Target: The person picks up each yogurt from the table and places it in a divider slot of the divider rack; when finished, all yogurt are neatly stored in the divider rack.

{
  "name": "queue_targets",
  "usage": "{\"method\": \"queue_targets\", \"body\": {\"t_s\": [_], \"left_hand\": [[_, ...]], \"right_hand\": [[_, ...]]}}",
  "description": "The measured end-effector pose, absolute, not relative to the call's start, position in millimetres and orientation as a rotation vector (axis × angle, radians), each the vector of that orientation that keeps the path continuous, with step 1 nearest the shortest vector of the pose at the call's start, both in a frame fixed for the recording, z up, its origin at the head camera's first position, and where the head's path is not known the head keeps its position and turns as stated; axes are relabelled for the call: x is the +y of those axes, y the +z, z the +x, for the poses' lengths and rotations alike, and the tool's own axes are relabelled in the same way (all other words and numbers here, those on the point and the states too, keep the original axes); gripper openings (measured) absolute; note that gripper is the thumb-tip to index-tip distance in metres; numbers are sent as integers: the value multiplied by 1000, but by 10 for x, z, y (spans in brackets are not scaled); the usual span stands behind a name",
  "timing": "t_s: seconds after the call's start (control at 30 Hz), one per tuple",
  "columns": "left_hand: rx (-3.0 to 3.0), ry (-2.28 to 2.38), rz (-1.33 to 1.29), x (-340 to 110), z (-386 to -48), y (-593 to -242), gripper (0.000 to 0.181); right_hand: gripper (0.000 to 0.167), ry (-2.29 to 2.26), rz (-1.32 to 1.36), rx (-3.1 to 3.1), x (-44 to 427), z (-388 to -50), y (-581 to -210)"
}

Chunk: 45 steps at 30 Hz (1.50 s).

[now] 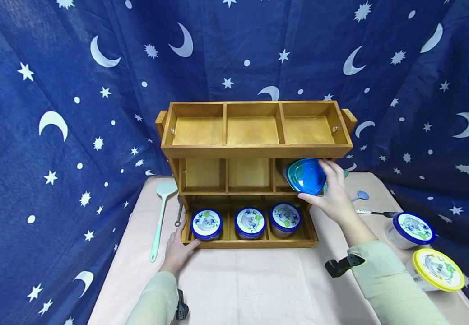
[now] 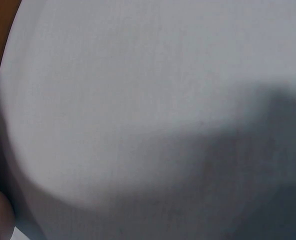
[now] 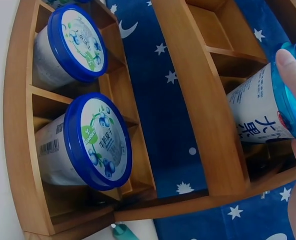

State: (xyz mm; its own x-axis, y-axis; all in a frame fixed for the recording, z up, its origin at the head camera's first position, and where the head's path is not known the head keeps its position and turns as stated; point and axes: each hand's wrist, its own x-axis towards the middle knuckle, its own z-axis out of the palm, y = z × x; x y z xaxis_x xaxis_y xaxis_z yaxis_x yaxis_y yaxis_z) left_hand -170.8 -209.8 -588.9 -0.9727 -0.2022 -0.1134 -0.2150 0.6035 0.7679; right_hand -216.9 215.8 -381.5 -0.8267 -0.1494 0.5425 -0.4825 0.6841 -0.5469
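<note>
My right hand (image 1: 333, 194) grips a white tub with a translucent blue lid (image 1: 310, 176), thumb and fingers about the lid. The tub is tilted in the right compartment of the middle tier of a wooden rack (image 1: 256, 152). Dark printed characters show on its white side (image 3: 260, 107) in the right wrist view. With thumb at the front and fingers along the side, my left hand (image 1: 177, 250) holds the rack's lower left corner. Three tubs with dark blue rims and blueberry-print lids (image 1: 250, 222) stand in the bottom tier, one per compartment.
Left of the rack lie a mint-green spatula (image 1: 161, 216) and a dark slim tool (image 1: 179, 212). To the right are a small blue spoon (image 1: 361, 196), a fork (image 1: 380, 213), a blue-lidded tub (image 1: 410, 231) and a yellow-lidded tub (image 1: 437, 270). A blue starry cloth (image 1: 76, 90) hangs behind.
</note>
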Motion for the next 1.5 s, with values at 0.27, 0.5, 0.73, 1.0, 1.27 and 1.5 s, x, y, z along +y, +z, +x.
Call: {"method": "queue_targets", "body": {"t_s": [0.27,0.5,0.73,1.0,1.27,1.5], "left_hand": [[2798,1338,-368,-2099,-1711,-5886,89],[2794,1357,-360,-2102,-1711,-5889,89],[2785,1369,-353,-2099,-1715,-5900,89],[2799,1351,-355,-2100,-1708,-5890,89],[2795,1354,-360,-2095,-1711,-5891,89],[2783,1379,-364,-2096,-1707,-5883,88]], "right_hand": [[97,971,484,-2465,2109,-2208,-3817],[100,960,489,-2472,2107,-2216,-3846],[99,926,512,-2468,2136,-2190,-3853],[101,896,544,-2470,2151,-2177,-3882],[102,856,600,-2450,2170,-2186,-3872],[106,841,591,-2462,2185,-2166,-3842]]}}
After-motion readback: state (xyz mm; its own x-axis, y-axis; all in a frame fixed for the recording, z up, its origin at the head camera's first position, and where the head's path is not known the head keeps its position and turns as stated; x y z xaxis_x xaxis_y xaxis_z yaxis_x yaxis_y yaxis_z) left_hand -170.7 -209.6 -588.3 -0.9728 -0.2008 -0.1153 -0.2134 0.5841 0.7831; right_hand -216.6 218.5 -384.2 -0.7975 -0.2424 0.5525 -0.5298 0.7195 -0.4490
